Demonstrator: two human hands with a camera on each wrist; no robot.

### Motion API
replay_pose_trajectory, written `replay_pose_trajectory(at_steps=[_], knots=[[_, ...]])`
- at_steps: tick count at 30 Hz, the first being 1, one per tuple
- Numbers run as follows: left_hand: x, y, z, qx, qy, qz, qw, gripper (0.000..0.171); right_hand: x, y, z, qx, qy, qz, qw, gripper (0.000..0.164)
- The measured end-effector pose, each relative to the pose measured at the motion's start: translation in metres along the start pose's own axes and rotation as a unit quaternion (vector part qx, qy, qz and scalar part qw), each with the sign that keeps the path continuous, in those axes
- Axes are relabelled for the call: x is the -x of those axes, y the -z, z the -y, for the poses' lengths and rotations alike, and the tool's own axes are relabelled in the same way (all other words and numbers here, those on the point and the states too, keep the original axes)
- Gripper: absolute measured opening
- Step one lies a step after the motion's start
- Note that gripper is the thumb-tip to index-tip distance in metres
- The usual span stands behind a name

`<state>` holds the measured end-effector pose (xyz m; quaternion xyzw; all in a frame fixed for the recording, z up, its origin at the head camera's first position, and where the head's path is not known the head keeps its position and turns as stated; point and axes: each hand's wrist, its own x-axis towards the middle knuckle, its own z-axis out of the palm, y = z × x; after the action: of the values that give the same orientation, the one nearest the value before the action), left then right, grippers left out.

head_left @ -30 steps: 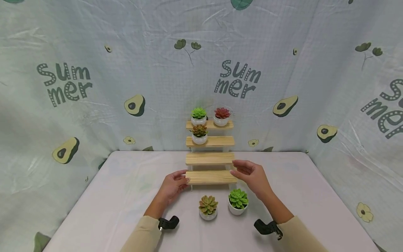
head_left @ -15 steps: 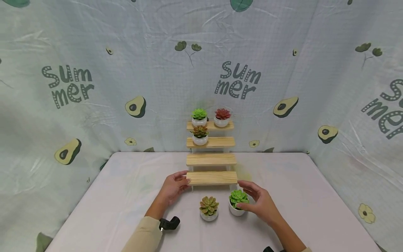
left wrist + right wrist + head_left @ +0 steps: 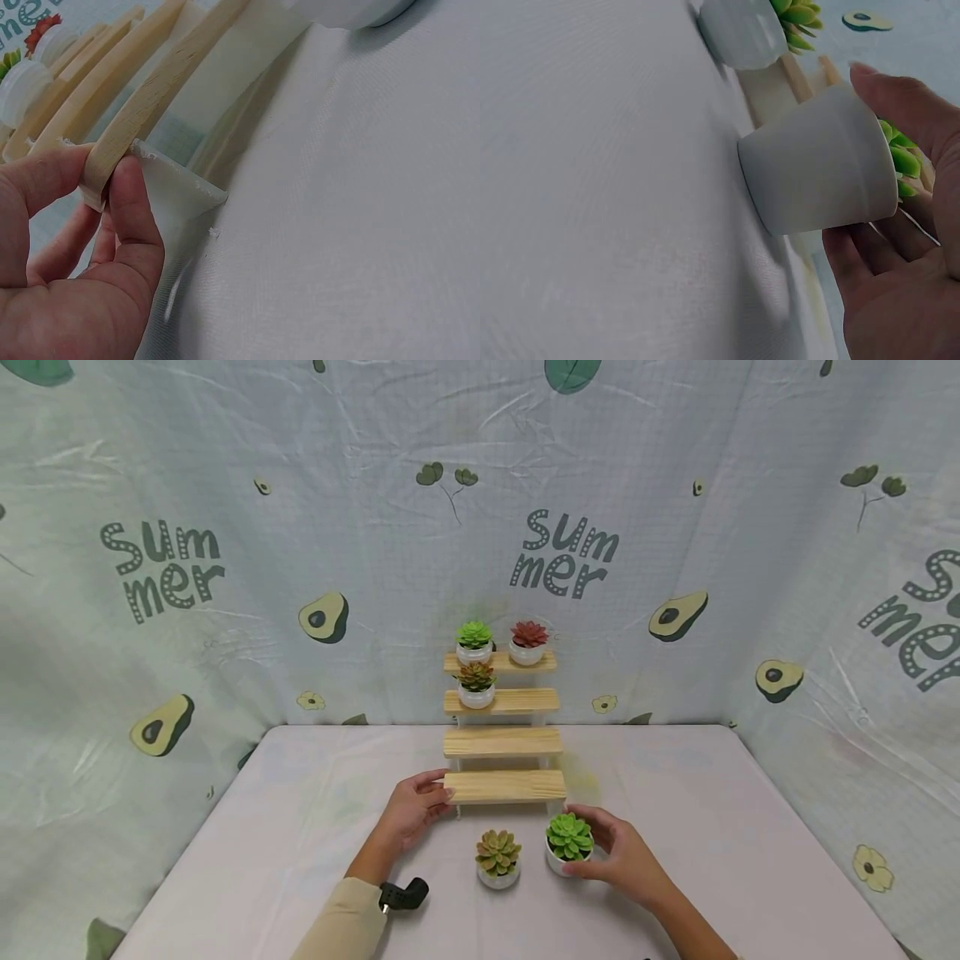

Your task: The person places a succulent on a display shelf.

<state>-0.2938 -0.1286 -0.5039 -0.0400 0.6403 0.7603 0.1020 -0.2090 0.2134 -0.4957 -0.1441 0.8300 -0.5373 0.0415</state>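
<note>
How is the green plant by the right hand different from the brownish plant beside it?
The green plant is bright green; the brownish plant is yellowy-brown. The right hand holds the green plant's pot; no hand touches the brownish plant. The green plant's pot has straight, slanting sides; the brownish plant's pot looks rounder. Both pots are white and stand on the table.

Pale, creased cloth (image 3: pixel 390 568) printed with dark "summer" lettering (image 3: pixel 557 575), halved avocados (image 3: pixel 324 617) and small yellow flowers (image 3: pixel 873 868) hangs across the top and both sides of the frame, around a whitish desk (image 3: pixel 300 827) across the lower centre.
</note>
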Motion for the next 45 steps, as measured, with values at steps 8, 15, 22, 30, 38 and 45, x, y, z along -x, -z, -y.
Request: replay_pose_trajectory(at_steps=[8,15,22,30,38,45], knots=[[0.0,0.0,0.0,0.004,0.001,-0.001,1.0,0.047,0.002,0.0,-0.003,-0.015,-0.023,0.002,1.0,0.084],[-0.001,0.0,0.001,-0.005,0.006,-0.005,1.0,0.046,0.004,0.0,-0.002,-0.031,-0.019,0.015,0.999,0.085],[-0.002,0.001,0.002,0.0,0.004,-0.002,1.0,0.046,0.002,0.0,-0.002,-0.045,-0.031,0.014,0.998,0.085],[-0.002,0.0,0.002,0.0,0.003,-0.009,1.0,0.044,0.002,-0.002,-0.001,-0.04,-0.046,-0.001,0.998,0.083],[-0.001,0.0,0.002,0.002,-0.002,-0.006,1.0,0.044,-0.002,-0.003,0.002,-0.031,-0.042,-0.024,0.998,0.079],[0.0,-0.001,0.0,0.003,-0.004,-0.003,1.0,0.045,-0.009,-0.001,0.01,-0.031,-0.023,-0.038,0.999,0.079]])
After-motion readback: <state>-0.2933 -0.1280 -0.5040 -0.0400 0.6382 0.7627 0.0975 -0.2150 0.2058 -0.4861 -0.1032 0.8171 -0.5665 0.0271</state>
